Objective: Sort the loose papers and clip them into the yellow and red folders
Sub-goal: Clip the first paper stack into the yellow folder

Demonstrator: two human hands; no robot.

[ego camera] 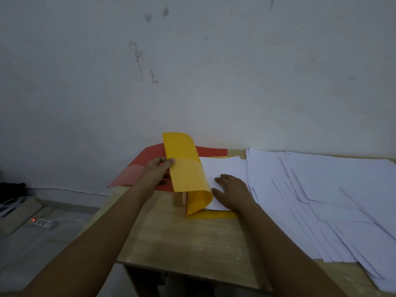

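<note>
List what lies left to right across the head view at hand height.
Power strip → red folder → left hand → yellow cover → right hand → loose papers.

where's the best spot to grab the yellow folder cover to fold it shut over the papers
Probably the free long edge of the yellow folder cover, coming from the left, where the left hand pinches it. The cover bends at its spine nearer the right hand, so that edge swings over freely.

Yellow folder, red folder — white papers, pale wood table.
</note>
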